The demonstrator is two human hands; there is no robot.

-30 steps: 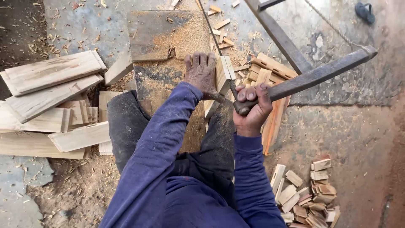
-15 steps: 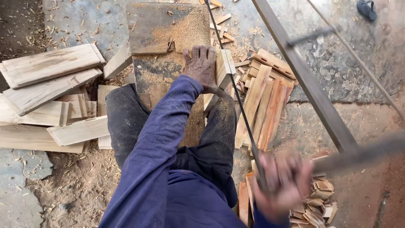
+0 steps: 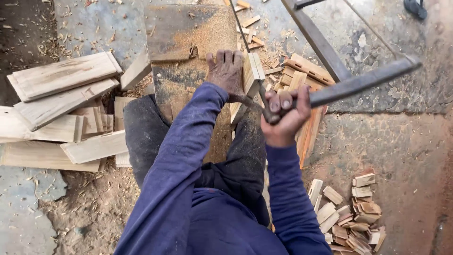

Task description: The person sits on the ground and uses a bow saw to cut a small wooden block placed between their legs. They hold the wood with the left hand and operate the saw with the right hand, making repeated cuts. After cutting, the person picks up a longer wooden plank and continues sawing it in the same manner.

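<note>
The left hand (image 3: 226, 71) lies flat, pressing the pale wood strip (image 3: 251, 75) on the dusty board (image 3: 188, 52). The right hand (image 3: 283, 113) is closed on the frame saw (image 3: 358, 80). The strip looks light, stiff and splintery; best held near the cut.

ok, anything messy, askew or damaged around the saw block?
Nothing damaged. Sawdust coats the wooden block, offcuts lie heaped on the ground lower right, planks sit in a loose pile. Left hand steadies the workpiece; right hand grips the saw.
</note>
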